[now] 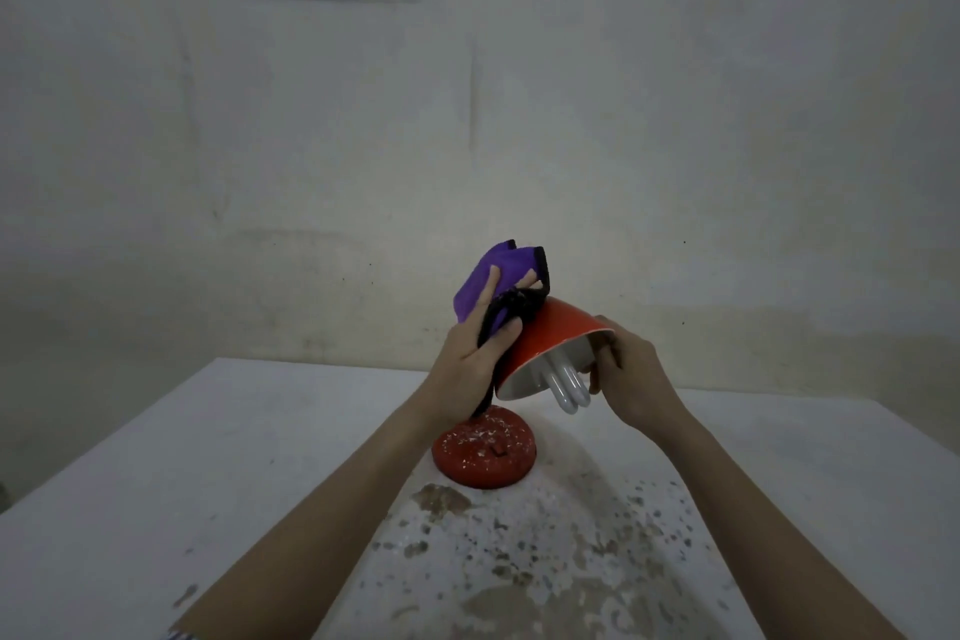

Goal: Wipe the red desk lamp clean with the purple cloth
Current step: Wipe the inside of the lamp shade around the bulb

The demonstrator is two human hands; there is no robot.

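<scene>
From the head view, your left hand [470,359] holds the purple cloth [480,286] bunched between thumb and fingers, pressed against the top of the lamp [519,379] where the shade [550,343] meets its neck. Your right hand [631,379] grips the shade's rim, thumb inside, tilting it so the bulb [569,392] shows. The lamp stands near the middle of the table [156,483]. The shade's outside looks clean and evenly red, so you seem partway through. The round base [483,452] is flecked with pale specks and probably remains to be wiped. Count: one lamp, one cloth, one bulb, two hands.
</scene>
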